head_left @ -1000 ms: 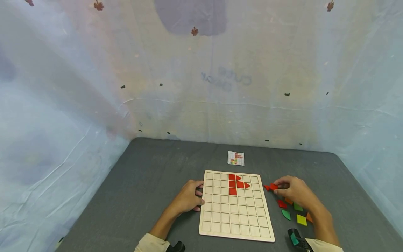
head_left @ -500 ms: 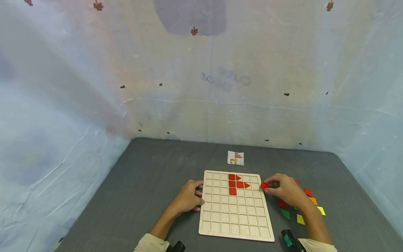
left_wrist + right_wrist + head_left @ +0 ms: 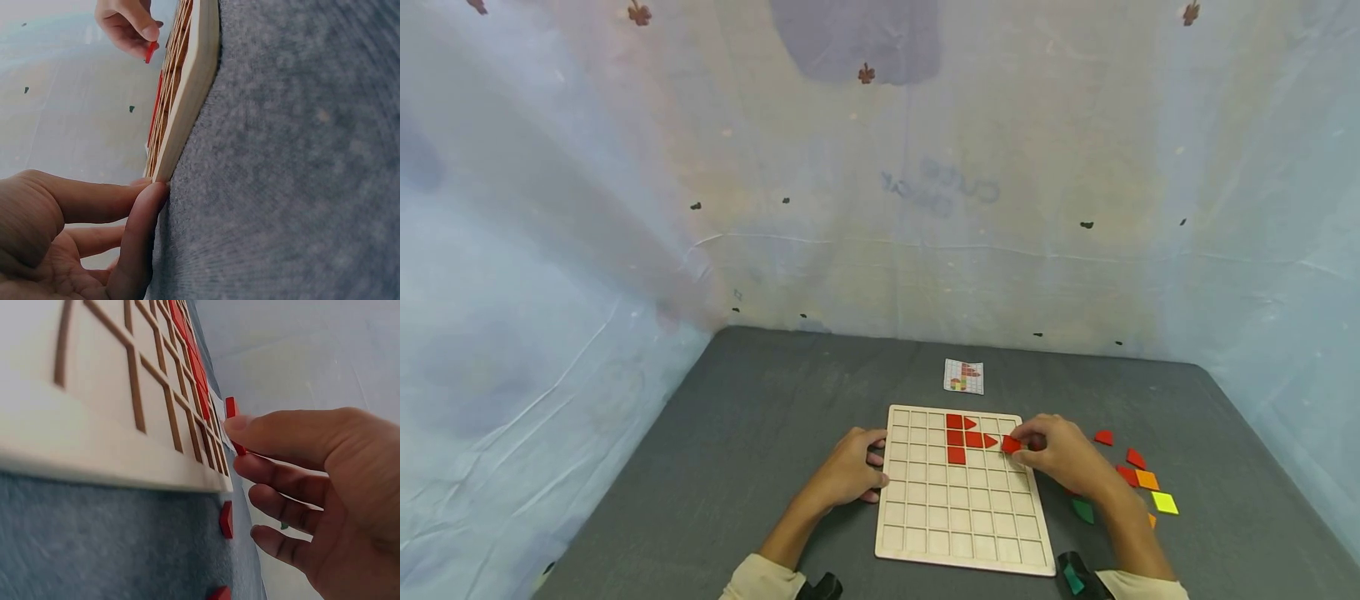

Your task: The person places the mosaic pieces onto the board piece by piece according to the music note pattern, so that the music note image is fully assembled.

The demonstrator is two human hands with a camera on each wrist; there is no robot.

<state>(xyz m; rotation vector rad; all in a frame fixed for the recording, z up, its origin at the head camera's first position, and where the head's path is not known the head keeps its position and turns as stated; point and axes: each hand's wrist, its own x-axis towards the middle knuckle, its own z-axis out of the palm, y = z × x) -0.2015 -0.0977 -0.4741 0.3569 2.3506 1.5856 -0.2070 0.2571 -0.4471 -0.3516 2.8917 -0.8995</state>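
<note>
My right hand (image 3: 1063,454) pinches a red tile (image 3: 1011,444) between thumb and fingertips, over the right edge of a pale wooden grid board (image 3: 962,533). The right wrist view shows this tile (image 3: 231,407) edge-on, apart from the board's surface. My left hand (image 3: 844,471) holds the board's left edge with its fingertips and thumb; in the left wrist view, finger and thumb of that left hand (image 3: 94,231) meet at the wooden rim. Several red tiles (image 3: 956,456) lie in the board's upper cells, some square, two pointed to the right.
Behind the board lies a small printed card (image 3: 964,377) with a coloured grid pattern. Loose red, orange (image 3: 1147,480), yellow (image 3: 1165,502) and green (image 3: 1082,510) pieces are on the grey table (image 3: 760,417) at the right, some hidden by the right arm.
My right hand has moved left with the red tile, from beside the board to over its right edge. Pieces under the right arm have come into view. The left hand stays put.
</note>
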